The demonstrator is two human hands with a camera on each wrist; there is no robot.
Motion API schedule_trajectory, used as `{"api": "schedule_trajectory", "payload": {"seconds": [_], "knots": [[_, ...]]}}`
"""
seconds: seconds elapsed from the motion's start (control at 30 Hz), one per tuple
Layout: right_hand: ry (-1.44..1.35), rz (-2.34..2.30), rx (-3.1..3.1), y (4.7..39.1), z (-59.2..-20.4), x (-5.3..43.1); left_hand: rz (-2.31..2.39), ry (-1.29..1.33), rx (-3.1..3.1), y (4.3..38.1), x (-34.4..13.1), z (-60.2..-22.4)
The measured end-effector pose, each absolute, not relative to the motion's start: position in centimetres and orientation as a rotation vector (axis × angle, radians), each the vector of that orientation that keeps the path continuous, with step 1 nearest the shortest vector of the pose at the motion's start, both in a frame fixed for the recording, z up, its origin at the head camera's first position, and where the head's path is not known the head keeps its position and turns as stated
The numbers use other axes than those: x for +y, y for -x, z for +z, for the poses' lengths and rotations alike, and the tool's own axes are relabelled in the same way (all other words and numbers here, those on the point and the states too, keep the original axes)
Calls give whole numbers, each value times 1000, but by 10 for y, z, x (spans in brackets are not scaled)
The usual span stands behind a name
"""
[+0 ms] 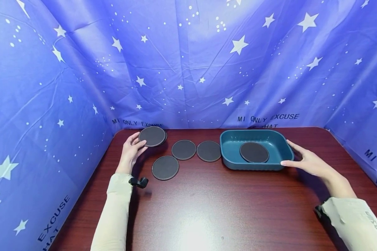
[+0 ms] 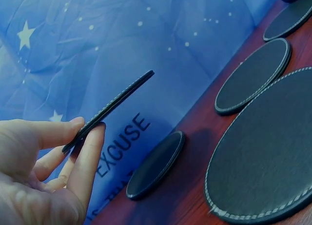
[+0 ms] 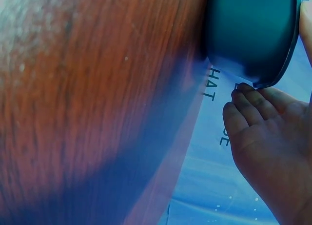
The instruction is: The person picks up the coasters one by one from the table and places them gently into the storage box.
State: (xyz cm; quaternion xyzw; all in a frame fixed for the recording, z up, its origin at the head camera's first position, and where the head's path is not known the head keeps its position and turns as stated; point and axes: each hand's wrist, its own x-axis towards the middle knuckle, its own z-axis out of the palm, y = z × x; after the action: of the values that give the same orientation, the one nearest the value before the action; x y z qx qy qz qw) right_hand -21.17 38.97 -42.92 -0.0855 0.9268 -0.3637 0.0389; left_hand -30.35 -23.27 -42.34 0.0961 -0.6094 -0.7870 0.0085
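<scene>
My left hand point(image 1: 130, 150) pinches a round black coaster point(image 1: 152, 136) by its edge between thumb and fingers. In the left wrist view this coaster point(image 2: 117, 105) appears edge-on, raised and tilted. Another coaster point(image 2: 156, 166) lies beneath and beyond it, mostly covered in the head view. My right hand point(image 1: 311, 162) holds the right end of a teal rectangular basin point(image 1: 257, 166), thumb at the near rim and fingers along the outer end wall. One dark coaster point(image 1: 254, 152) rests inside the basin. The right wrist view shows the fingers point(image 3: 251, 110) against the basin's outside.
Between left hand and basin lie three more coasters: one point(image 1: 183, 150) at the back, one point(image 1: 208, 151) close beside the basin, and one point(image 1: 165, 167) nearer the front. Blue star-printed cloth point(image 1: 182, 69) surrounds the dark red wooden table point(image 1: 207, 202).
</scene>
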Motion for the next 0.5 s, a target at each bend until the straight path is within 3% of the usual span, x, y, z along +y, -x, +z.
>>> {"api": "schedule_trajectory", "payload": {"seconds": [0.5], "knots": [[244,-1073,2854,212,-429,389,-2490,-173,-1984,306,-200,-424]]}}
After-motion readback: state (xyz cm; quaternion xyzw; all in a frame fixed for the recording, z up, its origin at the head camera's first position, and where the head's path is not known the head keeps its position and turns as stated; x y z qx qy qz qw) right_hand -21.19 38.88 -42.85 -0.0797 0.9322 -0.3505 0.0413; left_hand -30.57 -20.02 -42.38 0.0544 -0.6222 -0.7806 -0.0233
